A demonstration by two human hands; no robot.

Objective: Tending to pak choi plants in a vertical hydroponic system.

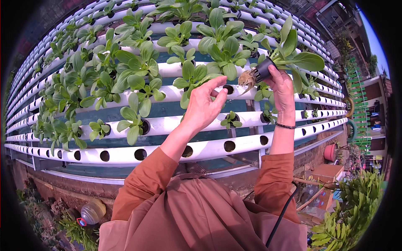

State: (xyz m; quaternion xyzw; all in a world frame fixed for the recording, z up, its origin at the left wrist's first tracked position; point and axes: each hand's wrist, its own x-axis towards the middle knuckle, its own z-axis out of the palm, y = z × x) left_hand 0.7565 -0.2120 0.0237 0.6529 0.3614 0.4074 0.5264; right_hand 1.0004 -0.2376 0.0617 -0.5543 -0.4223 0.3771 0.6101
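In my right hand [280,89] is a black net pot [263,69], tilted on its side. A leafy green plant [290,51] grows out of it to the right, and a clump of tan roots [247,79] hangs from its left end. My left hand [207,102] is just left of the roots with nothing in it, thumb and fingers apart. A round hole [228,89] in a white hydroponic pipe [169,91] lies beside its fingertips. Close to the left hand's fingers, another leafy plant [190,75] stands in the same pipe.
Rows of white pipes carry many leafy plants. The nearest pipe [213,147] has several open holes. A small seedling [231,120] sits in the pipe behind it. A plastic bottle [93,211] lies at lower left; a red pot [330,152] and a green rack [361,103] are at right.
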